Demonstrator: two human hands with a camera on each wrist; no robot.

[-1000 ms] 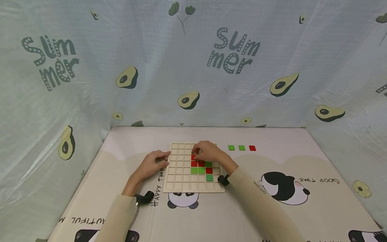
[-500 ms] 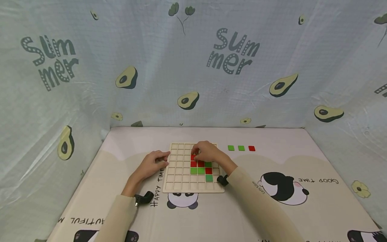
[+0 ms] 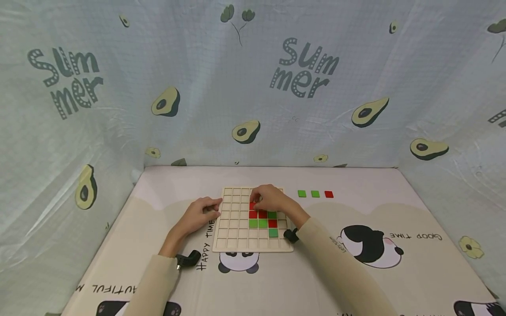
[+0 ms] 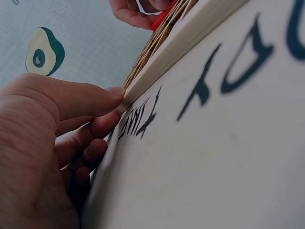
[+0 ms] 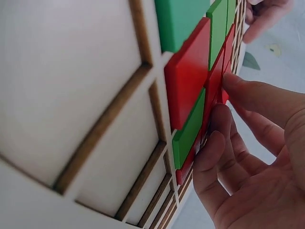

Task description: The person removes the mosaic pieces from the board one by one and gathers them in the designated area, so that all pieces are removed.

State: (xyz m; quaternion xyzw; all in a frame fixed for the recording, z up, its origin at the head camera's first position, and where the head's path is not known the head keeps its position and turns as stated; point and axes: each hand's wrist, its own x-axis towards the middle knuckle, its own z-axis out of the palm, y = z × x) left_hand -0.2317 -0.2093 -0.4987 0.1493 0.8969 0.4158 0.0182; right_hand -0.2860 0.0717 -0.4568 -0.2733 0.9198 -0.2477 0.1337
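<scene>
A pale wooden grid board [image 3: 233, 235] lies on the table with several red and green square tiles set in its cells. My right hand [image 3: 272, 198] is over the upper middle of the board. Its thumb and fingers are at a red tile [image 3: 252, 206], pinching it at the board's surface; the right wrist view shows the thumb [image 5: 248, 90] on one side and curled fingertips on the other. My left hand [image 3: 197, 215] rests at the board's left edge, its thumb and index fingertip touching the rim [image 4: 143, 86], spread apart. The right hand hides several cells behind it.
Two loose green tiles [image 3: 302, 193] and a red tile [image 3: 329, 194] lie in a row right of the board. A patterned cloth [image 3: 371, 272] with pandas and lettering covers the table. A printed curtain [image 3: 197, 87] stands behind and at both sides.
</scene>
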